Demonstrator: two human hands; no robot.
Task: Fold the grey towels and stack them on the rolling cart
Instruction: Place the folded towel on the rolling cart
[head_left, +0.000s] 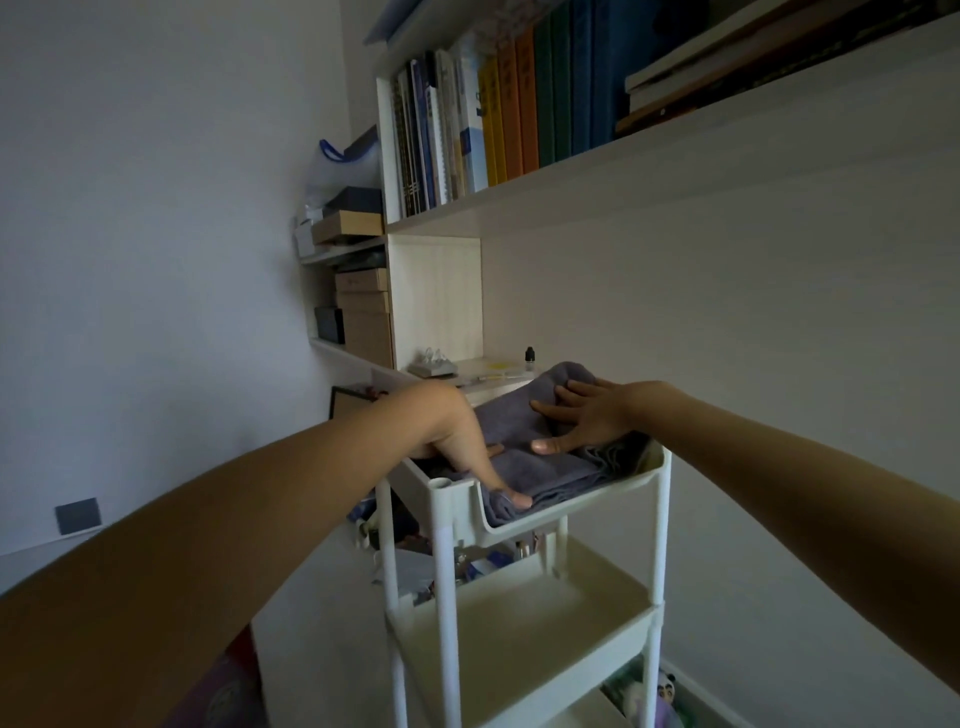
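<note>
Folded grey towels (550, 470) lie stacked in the top tray of the white rolling cart (524, 525). My left hand (462, 441) reaches down into the tray at the stack's left side, thumb pressing on the front edge of a lower towel, fingers tucked out of sight. My right hand (587, 418) lies spread, fingers straight, flat on the topmost towel (511, 423), whose far end bulges upward.
The cart's middle tray (519, 618) sits below, with a lower tier holding a plush toy (660, 696). A white bookshelf (519, 197) with books stands right behind the cart. Boxes (358, 312) fill shelves at left. Clutter lies on the floor left of the cart.
</note>
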